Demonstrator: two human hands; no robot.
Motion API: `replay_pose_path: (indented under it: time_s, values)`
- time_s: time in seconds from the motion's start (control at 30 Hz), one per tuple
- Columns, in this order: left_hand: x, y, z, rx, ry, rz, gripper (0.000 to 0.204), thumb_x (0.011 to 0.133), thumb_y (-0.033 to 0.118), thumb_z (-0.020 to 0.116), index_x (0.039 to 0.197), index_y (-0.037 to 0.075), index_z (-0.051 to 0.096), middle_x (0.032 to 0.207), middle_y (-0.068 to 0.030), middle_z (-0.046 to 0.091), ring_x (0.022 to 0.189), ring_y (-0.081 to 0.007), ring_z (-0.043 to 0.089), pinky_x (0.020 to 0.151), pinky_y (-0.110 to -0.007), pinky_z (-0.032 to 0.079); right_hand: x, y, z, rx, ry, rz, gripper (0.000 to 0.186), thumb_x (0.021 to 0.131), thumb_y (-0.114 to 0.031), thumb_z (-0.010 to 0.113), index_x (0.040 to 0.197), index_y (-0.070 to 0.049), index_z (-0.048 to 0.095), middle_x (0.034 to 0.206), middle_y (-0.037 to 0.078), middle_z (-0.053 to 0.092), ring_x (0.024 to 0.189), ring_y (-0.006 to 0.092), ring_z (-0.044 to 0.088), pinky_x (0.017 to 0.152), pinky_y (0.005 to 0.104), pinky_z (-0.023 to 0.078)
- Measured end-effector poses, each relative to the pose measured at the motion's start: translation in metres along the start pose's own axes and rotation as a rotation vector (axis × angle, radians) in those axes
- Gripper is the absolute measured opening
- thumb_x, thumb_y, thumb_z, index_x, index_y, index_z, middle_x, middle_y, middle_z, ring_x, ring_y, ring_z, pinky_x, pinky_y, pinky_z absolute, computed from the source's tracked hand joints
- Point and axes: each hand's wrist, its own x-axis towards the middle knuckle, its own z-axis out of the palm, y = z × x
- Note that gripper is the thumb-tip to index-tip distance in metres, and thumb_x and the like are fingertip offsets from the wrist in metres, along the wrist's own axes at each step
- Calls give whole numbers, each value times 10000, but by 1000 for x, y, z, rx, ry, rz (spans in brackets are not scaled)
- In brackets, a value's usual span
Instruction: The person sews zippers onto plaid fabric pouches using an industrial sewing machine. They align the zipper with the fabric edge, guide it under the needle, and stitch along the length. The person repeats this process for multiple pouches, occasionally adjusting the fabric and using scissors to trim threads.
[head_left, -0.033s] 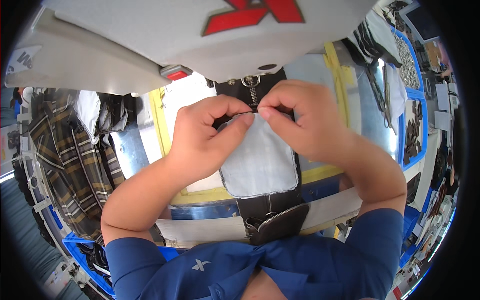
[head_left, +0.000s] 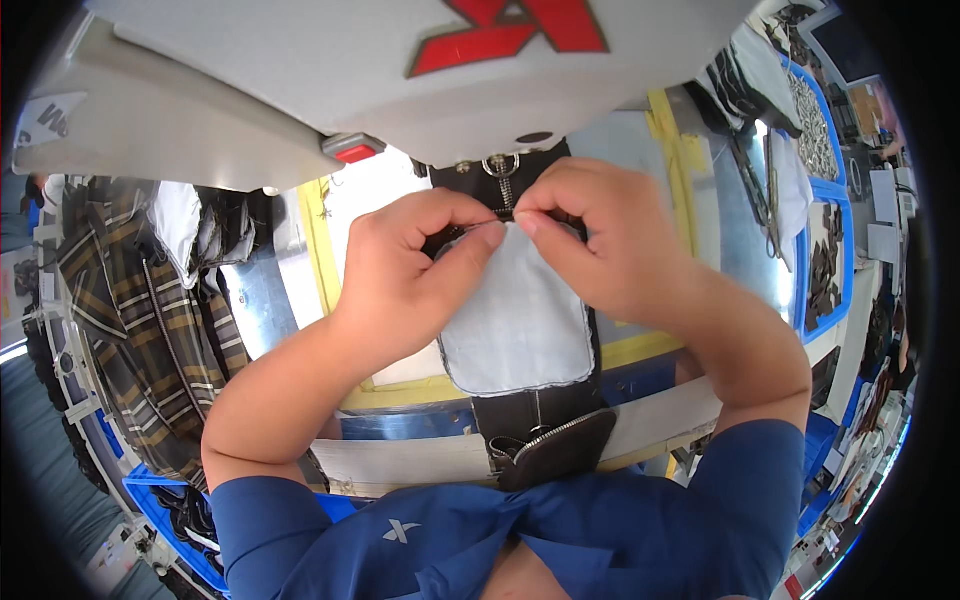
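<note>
A white cloth piece with rounded corners and a dark stitched edge (head_left: 520, 330) lies over a black fabric strip (head_left: 520, 410). My left hand (head_left: 405, 265) is closed in a pinch on its upper edge, thumb against forefinger. Just right of it, my right hand (head_left: 610, 240) pinches the same edge, the fingertips of both hands almost touching. Beyond them, a metal zipper (head_left: 506, 188) with a ring pull runs up the strip toward the machine head. The exact layers between my fingers are hidden. A black flap with a metal zipper (head_left: 560, 445) hangs at the near table edge.
A large pale machine head (head_left: 400, 100) overhangs the work, with a red switch (head_left: 355, 150). Plaid fabric pieces (head_left: 190, 340) hang at left. Tweezers-like metal tools (head_left: 772, 195) and a blue bin of dark pieces (head_left: 848, 270) stand at right. Yellow tape (head_left: 640, 348) marks the tabletop.
</note>
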Motion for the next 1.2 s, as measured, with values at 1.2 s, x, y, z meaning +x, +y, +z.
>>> replay_pose_path:
  time_s: [1.2]
  values:
    - [58,-22,-15,582,111,191,269,841,21,871,1099,24,796,1018,-110,807,922,-259,765,840,-391,595,72,37,-14,-455,-255,100,284,940,-227,737,941,51,794,958,258,766,965,450,747,853,528,593]
